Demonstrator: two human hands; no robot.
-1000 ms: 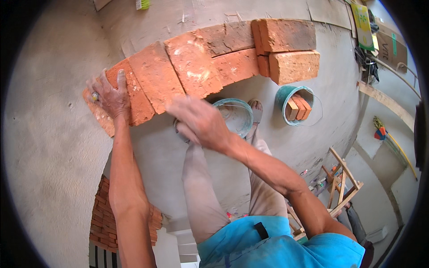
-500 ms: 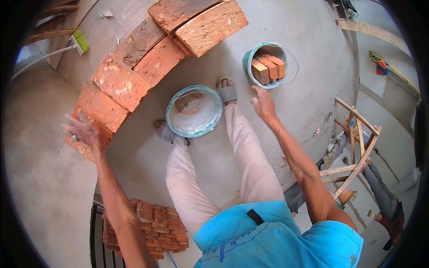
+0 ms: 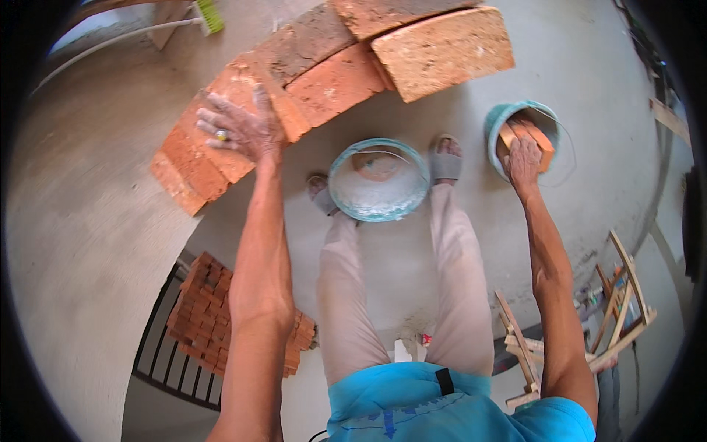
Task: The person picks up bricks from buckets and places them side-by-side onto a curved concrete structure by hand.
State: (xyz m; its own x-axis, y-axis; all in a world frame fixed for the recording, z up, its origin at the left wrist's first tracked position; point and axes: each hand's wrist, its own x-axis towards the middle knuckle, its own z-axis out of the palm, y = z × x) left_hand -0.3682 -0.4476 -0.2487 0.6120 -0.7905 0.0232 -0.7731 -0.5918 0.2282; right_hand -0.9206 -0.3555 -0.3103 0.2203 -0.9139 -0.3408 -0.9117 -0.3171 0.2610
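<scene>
**Brick arch going up, view straight down**

Bare concrete floor (image 3: 589, 66) everywhere here, grey and dusty, with a rough plastered wall (image 3: 66, 243) curving down the left side. The person is standing up high, feet in grey sandals, light trousers and a blue shirt, looking down past their own arms.

Left hand (image 3: 239, 129) is spread flat, fingers wide open, pressed on top of the brick arch (image 3: 324, 74). It isn't gripping anything, just palm down on the brick near the lower left end of the curve. There's a ring on one finger. The arch runs from lower left up to the top middle, with one big pale brick (image 3: 442, 48) sitting at its right end.

Right hand (image 3: 524, 158) is down in the small teal bucket (image 3: 497, 125) on the floor to the right of the feet, fingers curled onto the bricks in the bucket (image 3: 534, 132). Whether the grip has actually closed around one I can't tell from this angle.

Between the feet there's a bigger teal bucket of mortar (image 3: 378, 180), whitish grey stuff inside. Lower left, behind a black metal railing (image 3: 158, 353), sits a stack of red bricks (image 3: 206, 309). Wooden trestle (image 3: 618, 309) off at the right edge.
</scene>
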